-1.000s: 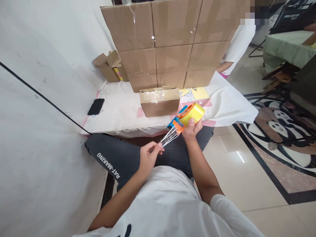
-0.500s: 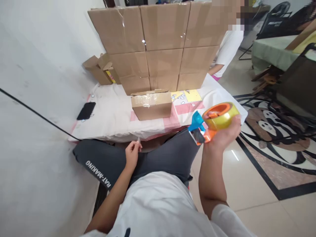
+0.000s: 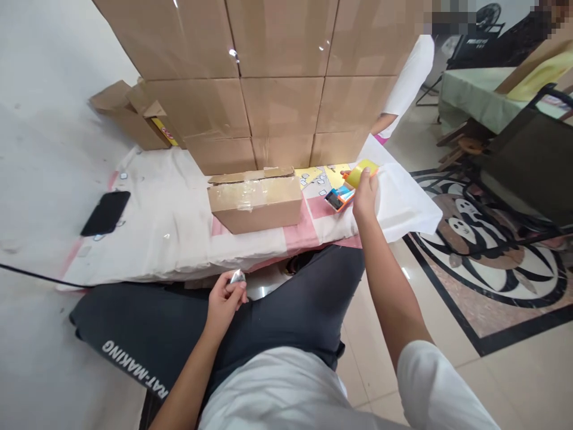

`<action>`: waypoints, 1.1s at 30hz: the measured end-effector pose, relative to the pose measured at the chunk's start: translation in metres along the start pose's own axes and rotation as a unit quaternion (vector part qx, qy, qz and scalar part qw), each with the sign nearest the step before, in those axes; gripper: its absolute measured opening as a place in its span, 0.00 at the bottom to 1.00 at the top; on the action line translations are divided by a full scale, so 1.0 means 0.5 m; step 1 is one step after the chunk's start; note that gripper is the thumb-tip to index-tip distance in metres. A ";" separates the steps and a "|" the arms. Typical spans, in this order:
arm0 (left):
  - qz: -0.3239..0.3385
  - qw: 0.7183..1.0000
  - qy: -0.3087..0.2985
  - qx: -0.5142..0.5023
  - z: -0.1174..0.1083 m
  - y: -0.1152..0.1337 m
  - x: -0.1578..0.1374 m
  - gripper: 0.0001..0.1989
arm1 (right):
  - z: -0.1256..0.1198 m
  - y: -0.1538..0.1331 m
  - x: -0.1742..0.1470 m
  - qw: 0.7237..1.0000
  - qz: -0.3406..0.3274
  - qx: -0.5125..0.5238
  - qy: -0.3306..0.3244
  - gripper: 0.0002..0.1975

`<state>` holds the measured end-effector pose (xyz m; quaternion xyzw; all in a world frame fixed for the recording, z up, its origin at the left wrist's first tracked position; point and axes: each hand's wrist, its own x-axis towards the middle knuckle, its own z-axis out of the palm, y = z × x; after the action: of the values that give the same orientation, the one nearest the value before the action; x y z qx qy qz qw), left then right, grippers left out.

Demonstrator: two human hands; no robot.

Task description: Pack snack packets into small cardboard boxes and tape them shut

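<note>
Over the right side of the cloth-covered table, my right hand (image 3: 366, 194) is wrapped round an orange and blue tape dispenser (image 3: 341, 197) with a roll of yellowish clear tape (image 3: 362, 173). The dispenser looks low over the cloth or touching it; I cannot tell which. Above my lap, my left hand (image 3: 226, 298) pinches a small, shiny, crumpled piece (image 3: 237, 276), perhaps tape. A taped cardboard box (image 3: 255, 206) lies on the table between and beyond my hands, touched by neither.
A wall of stacked cardboard boxes (image 3: 280, 104) rises behind the small box. An open carton (image 3: 134, 119) stands at the left, with a black phone (image 3: 106, 213) in front of it. Another person's sleeve (image 3: 409, 77) shows at the right, near a folding chair (image 3: 523, 167).
My right hand has moved forward and down to the table with the tape dispenser. The view has tipped downward and nearer. The shiny piece in my left hand shows more now.
</note>
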<state>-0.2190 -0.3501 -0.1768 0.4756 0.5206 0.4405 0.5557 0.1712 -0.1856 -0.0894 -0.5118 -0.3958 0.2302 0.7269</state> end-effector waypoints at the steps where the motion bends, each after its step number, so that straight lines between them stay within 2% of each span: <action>1: -0.002 1.000 -0.015 -0.004 0.002 0.009 0.010 0.22 | 0.003 0.025 0.024 1.000 0.007 -0.021 -0.019 0.19; 5: 0.035 0.995 -0.083 -0.035 0.028 0.062 0.070 0.23 | -0.006 0.088 0.096 0.978 0.071 -0.180 -0.082 0.23; 6: 0.054 0.993 -0.097 -0.046 0.037 0.078 0.089 0.22 | -0.014 0.089 0.106 0.966 0.085 -0.233 -0.071 0.22; 8: 0.092 0.987 -0.120 -0.054 0.056 0.112 0.126 0.20 | -0.033 0.071 0.109 0.932 0.081 -0.354 0.003 0.20; 10: 0.130 0.981 -0.140 -0.043 0.073 0.142 0.157 0.19 | -0.040 0.028 0.082 0.892 0.024 -0.443 0.086 0.22; 11: 0.149 0.977 -0.149 -0.033 0.079 0.155 0.169 0.19 | -0.035 -0.002 0.056 0.892 -0.023 -0.444 0.088 0.21; 12: 0.165 0.973 -0.157 -0.021 0.084 0.165 0.177 0.19 | -0.023 -0.035 0.022 0.913 -0.072 -0.399 0.042 0.17; 13: 0.179 0.970 -0.161 -0.009 0.088 0.173 0.181 0.18 | -0.004 -0.070 -0.017 0.932 -0.097 -0.346 -0.040 0.12; 14: 0.192 0.968 -0.163 0.005 0.090 0.179 0.181 0.18 | 0.021 -0.103 -0.059 0.937 -0.119 -0.303 -0.126 0.08; 17: 0.217 0.963 -0.145 0.071 0.090 0.189 0.165 0.17 | 0.112 -0.183 -0.171 0.896 -0.181 -0.227 -0.335 0.07; 19: 0.223 0.957 -0.113 0.144 0.085 0.194 0.145 0.17 | 0.166 -0.209 -0.220 0.856 -0.216 -0.232 -0.408 0.15; 21: 0.220 0.946 -0.068 0.230 0.078 0.203 0.126 0.18 | 0.206 -0.216 -0.247 0.820 -0.256 -0.269 -0.436 0.20; 24: 0.213 0.930 -0.009 0.298 0.071 0.217 0.102 0.21 | 0.240 -0.212 -0.267 0.788 -0.292 -0.293 -0.456 0.12; 26: 0.204 0.937 -0.008 0.285 0.068 0.222 0.092 0.23 | 0.248 -0.213 -0.273 0.791 -0.290 -0.277 -0.463 0.07; 28: 0.194 0.946 -0.033 0.256 0.068 0.222 0.083 0.27 | 0.249 -0.219 -0.275 0.806 -0.271 -0.259 -0.459 0.08; 33: 0.171 0.962 -0.096 0.188 0.068 0.201 0.074 0.41 | 0.244 -0.236 -0.243 0.838 -0.165 -0.217 -0.472 0.07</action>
<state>-0.1820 -0.2998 -0.0834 0.6935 0.4489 0.3759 0.4199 -0.0066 -0.2505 -0.0014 -0.4129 -0.8093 0.2283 0.3498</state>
